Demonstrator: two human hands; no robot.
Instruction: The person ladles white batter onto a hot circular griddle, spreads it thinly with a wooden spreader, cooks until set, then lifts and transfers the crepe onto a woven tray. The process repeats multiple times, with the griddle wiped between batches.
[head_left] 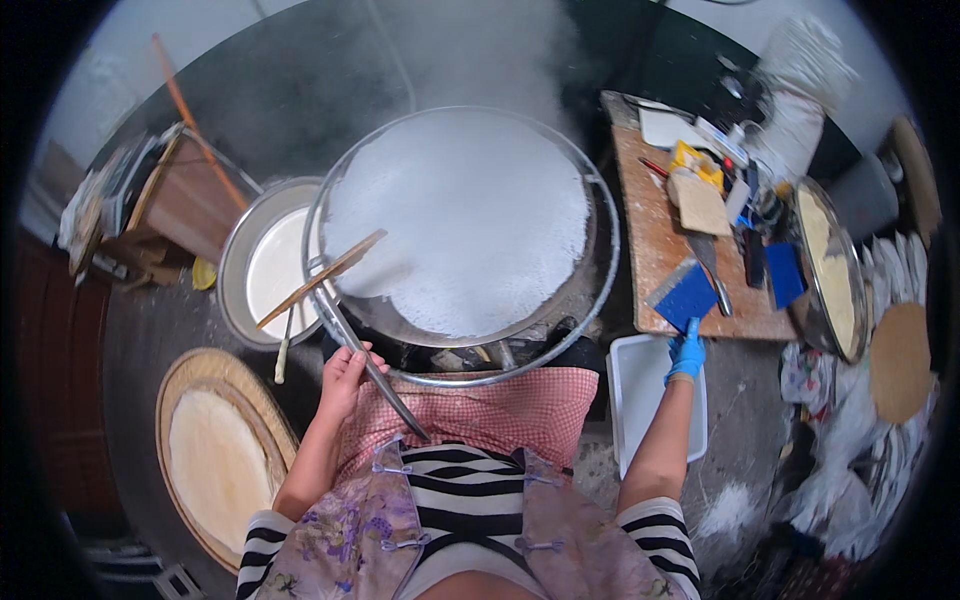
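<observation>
A large round griddle with a metal ring round it carries a white, steaming layer of batter. My left hand grips a curved metal bar at its lower left. A wooden spreader lies across the ring's left side, over the batter bowl and a pale-handled utensil. My right hand, in a blue glove, has its fingers on the handle of a blue scraper at the front edge of the wooden board.
A round board with pale sheets lies at the left. A white plastic tub sits below my right hand. Tools, a second blue scraper, a metal pan and plastic bags crowd the right; a wooden crate stands back left.
</observation>
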